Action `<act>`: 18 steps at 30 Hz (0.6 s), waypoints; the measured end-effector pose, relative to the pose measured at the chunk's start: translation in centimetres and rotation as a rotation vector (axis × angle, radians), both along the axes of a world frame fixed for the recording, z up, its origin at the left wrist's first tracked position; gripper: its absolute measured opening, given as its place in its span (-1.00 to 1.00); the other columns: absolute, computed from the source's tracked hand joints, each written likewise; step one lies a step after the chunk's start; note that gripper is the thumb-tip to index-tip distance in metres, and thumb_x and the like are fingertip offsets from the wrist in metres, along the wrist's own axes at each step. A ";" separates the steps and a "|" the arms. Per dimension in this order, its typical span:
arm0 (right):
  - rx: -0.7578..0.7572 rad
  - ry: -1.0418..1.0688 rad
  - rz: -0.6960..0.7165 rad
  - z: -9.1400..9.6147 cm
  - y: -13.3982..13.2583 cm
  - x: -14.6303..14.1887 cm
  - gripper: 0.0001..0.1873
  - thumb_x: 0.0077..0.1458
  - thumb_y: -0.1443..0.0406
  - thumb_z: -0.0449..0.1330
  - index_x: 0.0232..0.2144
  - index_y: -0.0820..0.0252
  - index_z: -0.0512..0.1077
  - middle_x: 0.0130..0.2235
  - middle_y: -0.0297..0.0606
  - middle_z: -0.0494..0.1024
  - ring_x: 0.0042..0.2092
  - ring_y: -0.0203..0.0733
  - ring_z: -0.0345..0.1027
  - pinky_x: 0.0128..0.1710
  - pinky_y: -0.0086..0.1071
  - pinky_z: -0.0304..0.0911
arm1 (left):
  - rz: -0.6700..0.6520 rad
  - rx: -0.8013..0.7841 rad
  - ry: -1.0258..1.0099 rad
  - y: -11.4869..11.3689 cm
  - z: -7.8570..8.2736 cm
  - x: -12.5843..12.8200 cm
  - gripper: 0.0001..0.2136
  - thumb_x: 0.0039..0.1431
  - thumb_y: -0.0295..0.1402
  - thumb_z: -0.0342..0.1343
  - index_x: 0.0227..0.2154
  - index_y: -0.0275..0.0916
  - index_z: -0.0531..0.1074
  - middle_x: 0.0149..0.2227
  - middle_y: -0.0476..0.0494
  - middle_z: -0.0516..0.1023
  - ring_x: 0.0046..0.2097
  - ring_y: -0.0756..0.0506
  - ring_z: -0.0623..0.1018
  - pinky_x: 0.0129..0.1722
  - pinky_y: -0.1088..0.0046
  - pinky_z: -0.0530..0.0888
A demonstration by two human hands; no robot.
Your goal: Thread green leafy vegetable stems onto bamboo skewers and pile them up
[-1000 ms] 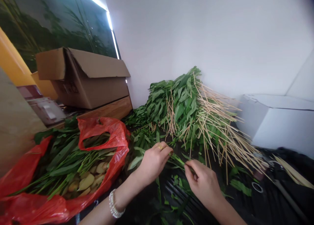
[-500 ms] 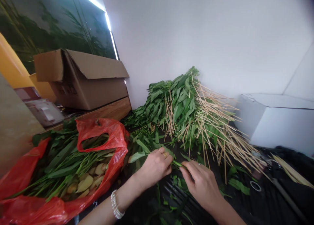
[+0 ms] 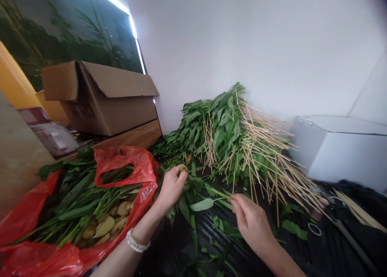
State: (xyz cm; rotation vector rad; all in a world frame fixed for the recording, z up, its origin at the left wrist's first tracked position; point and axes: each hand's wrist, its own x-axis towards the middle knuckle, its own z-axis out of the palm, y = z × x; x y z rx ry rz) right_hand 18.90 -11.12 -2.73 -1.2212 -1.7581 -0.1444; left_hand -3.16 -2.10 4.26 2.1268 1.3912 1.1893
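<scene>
A green leafy stem that looks like water spinach (image 3: 222, 194) is pinched between the thumb and fingers of my right hand (image 3: 252, 218); a pale-backed leaf hangs from it. My left hand (image 3: 173, 185), wearing a bead bracelet, is closed at the left, and a bit of green stem (image 3: 181, 169) peeks out at its fingertips. Leaves lie below and right of that hand; whether they join what it grips, I cannot tell. Beyond both hands rises a pile of leafy greens (image 3: 223, 132), with many thin wooden skewers (image 3: 272, 160) jutting out to the right.
An open red plastic bag (image 3: 127, 154) at left contains leafy greens and sliced pale pieces (image 3: 105, 225). Behind it sits a cardboard box (image 3: 121, 113). On the right are a white box (image 3: 347, 152) and a metal ring (image 3: 315, 229). Leaf scraps litter the black plastic sheet (image 3: 169, 253).
My hands have drawn apart. The left moved up and to the left with a green stem bit; the right shifted slightly right, keeping hold of a leafy stem.
</scene>
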 end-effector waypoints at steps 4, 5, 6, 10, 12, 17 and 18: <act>0.005 0.003 0.008 -0.2 0.1 -0.1 -0.76 0.30 0.31 -0.07 -0.24 0.15 0.40 -0.38 -0.28 0.53 -0.41 -0.26 0.47 -0.43 -0.46 0.30 | -0.133 -0.031 -0.140 0.0 1.1 -0.9 -0.75 0.29 -0.27 -0.20 -0.44 -0.21 0.28 -0.51 0.04 0.35 -0.40 -0.02 0.37 -0.33 0.48 0.28; 0.005 -0.010 0.010 -0.3 0.2 -0.1 -0.77 0.30 0.31 -0.06 -0.22 0.15 0.40 -0.36 -0.27 0.54 -0.39 -0.26 0.48 -0.41 -0.46 0.31 | -0.158 -0.048 -0.149 -0.2 1.3 -0.8 -0.74 0.31 -0.24 -0.21 -0.41 -0.21 0.28 -0.52 0.05 0.34 -0.42 -0.02 0.36 -0.34 0.48 0.28; 0.006 -0.028 0.011 -0.4 0.2 -0.1 -0.77 0.30 0.32 -0.05 -0.20 0.15 0.40 -0.34 -0.27 0.55 -0.36 -0.25 0.48 -0.38 -0.45 0.31 | -0.169 -0.058 -0.148 -0.5 1.4 -0.7 -0.74 0.32 -0.22 -0.21 -0.40 -0.21 0.27 -0.54 0.06 0.32 -0.44 -0.01 0.34 -0.36 0.49 0.28; 0.033 -0.116 0.004 -0.8 0.3 -0.1 -0.77 0.30 0.34 -0.04 -0.16 0.18 0.41 -0.31 -0.25 0.54 -0.33 -0.23 0.48 -0.32 -0.42 0.32 | -0.186 -0.032 -0.041 -1.6 1.6 -0.2 -0.77 0.30 -0.20 -0.11 -0.39 -0.22 0.28 -0.50 0.07 0.29 -0.42 0.00 0.31 -0.37 0.51 0.27; 0.048 -0.160 -0.008 -0.8 0.2 -0.1 -0.76 0.31 0.34 -0.04 -0.15 0.19 0.43 -0.32 -0.24 0.54 -0.34 -0.23 0.47 -0.29 -0.40 0.32 | -0.210 -0.019 0.032 -2.1 1.5 0.1 -0.80 0.31 -0.23 -0.10 -0.34 -0.22 0.31 -0.43 0.03 0.36 -0.36 -0.01 0.36 -0.31 0.49 0.31; 0.092 -0.254 -0.036 -0.7 0.0 -0.3 -0.74 0.31 0.35 -0.03 -0.14 0.22 0.45 -0.33 -0.21 0.53 -0.33 -0.22 0.47 -0.27 -0.38 0.31 | -0.288 0.194 0.328 -3.3 0.4 1.3 -0.81 0.35 -0.36 -0.14 -0.22 -0.22 0.38 -0.24 -0.14 0.49 -0.16 -0.10 0.43 -0.13 0.36 0.35; 0.099 -0.264 -0.038 -0.6 0.0 -0.3 -0.73 0.31 0.35 -0.04 -0.14 0.22 0.46 -0.33 -0.21 0.53 -0.33 -0.22 0.46 -0.27 -0.38 0.30 | -0.309 0.260 0.420 -3.4 0.1 1.6 -0.82 0.34 -0.38 -0.13 -0.18 -0.21 0.38 -0.21 -0.16 0.50 -0.12 -0.12 0.42 -0.11 0.33 0.34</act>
